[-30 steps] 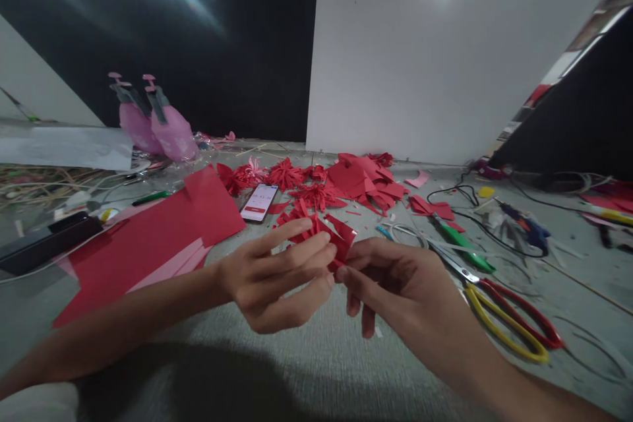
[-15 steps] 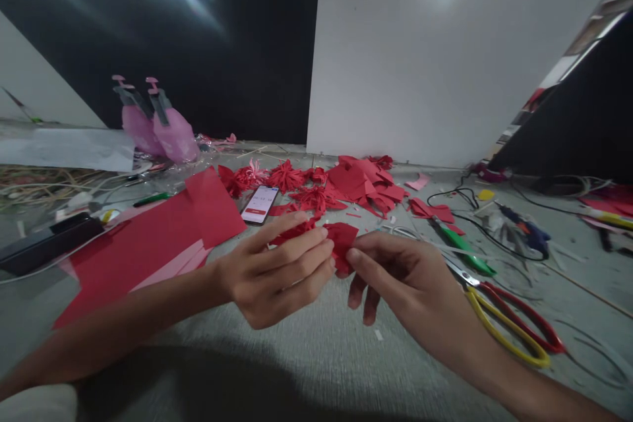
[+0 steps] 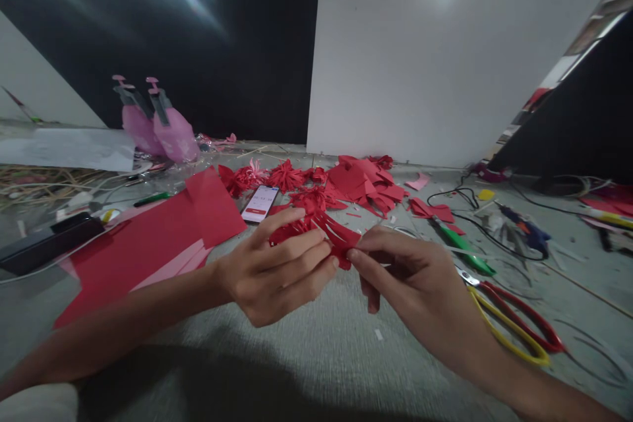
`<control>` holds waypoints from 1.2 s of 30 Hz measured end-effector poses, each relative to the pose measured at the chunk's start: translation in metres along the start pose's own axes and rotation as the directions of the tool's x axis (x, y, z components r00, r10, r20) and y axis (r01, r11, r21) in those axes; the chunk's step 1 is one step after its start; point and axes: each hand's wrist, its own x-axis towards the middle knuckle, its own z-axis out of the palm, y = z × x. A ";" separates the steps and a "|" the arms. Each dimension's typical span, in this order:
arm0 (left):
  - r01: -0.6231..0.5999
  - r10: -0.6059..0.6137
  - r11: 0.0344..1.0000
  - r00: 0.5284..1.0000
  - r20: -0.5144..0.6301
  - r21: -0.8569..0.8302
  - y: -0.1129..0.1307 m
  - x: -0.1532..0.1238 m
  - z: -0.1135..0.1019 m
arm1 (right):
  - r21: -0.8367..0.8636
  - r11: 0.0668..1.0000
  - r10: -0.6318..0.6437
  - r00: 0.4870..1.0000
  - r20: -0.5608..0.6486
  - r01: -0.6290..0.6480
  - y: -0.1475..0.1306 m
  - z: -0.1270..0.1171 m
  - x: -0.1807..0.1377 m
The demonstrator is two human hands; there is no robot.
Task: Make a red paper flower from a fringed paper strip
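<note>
Both my hands meet over the grey floor around a small piece of fringed red paper (image 3: pixel 330 236). My left hand (image 3: pixel 274 270) curls round its left part, fingers bent and closed on it. My right hand (image 3: pixel 400 273) pinches the right end between thumb and forefinger. Cut strips of the paper stick up between the two hands. Behind them lie finished red paper flowers (image 3: pixel 287 176) and a heap of red paper offcuts (image 3: pixel 366 181).
Large red paper sheets (image 3: pixel 148 237) lie to the left, a lit phone (image 3: pixel 260 202) just beyond my hands. Red-and-yellow scissors (image 3: pixel 509 316) and green-handled scissors (image 3: pixel 462 241) rest at the right, with a glue gun (image 3: pixel 527 229) and cables. Two pink bottles (image 3: pixel 155 125) stand at the back left.
The red paper has been turned and rolled between my fingers. Its fringed strips now fan out above the hands. My right hand has shifted slightly up and left.
</note>
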 end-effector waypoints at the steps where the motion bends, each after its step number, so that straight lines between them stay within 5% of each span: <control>1: -0.023 0.023 0.999 1.000 0.008 0.035 -0.001 0.001 0.000 | -0.005 1.000 0.003 1.000 0.002 -0.003 0.000 0.000 0.000; 5: -0.037 0.036 0.999 0.998 0.044 0.034 0.001 0.004 -0.003 | -0.004 1.000 0.022 0.999 0.027 -0.021 -0.001 0.000 0.001; 11: 0.135 -0.131 0.988 0.989 0.063 -0.077 0.010 0.003 -0.005 | -0.023 1.000 0.004 0.999 0.043 -0.003 -0.002 -0.002 0.000; 17: 0.037 -0.035 0.999 0.996 0.087 -0.019 0.006 0.003 -0.004 | 0.015 1.000 -0.014 0.995 0.096 0.012 0.002 -0.004 0.001; 25: 0.071 -0.069 0.997 0.981 0.180 -0.007 0.005 0.008 -0.007 | 0.021 1.000 -0.001 0.984 0.176 -0.002 0.008 -0.008 0.005; 36: 0.203 -0.182 0.976 0.959 0.218 -0.081 0.004 0.017 -0.013 | -0.192 0.962 -0.147 0.962 0.230 0.193 0.010 -0.016 0.007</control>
